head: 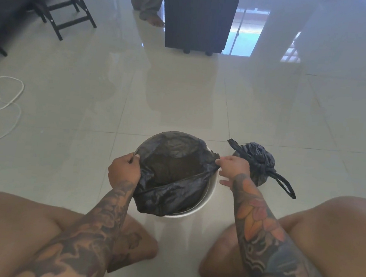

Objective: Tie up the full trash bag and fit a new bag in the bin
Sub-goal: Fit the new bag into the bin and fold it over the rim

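Note:
A round white bin (210,191) stands on the tiled floor between my knees. A new black bag (175,157) lies open inside it, its far edge folded over the rim and its near edge hanging loose over the front. My left hand (124,169) pinches the bag's edge at the bin's left side. My right hand (234,166) pinches the edge at the right side. A tied full black trash bag (257,160) with loose handle loops sits on the floor just right of the bin.
A dark cabinet on small feet (198,17) stands ahead, with a person's bare foot (152,19) beside it. Dark chairs (56,3) stand at the far left. A white cord (7,99) loops on the floor at the left.

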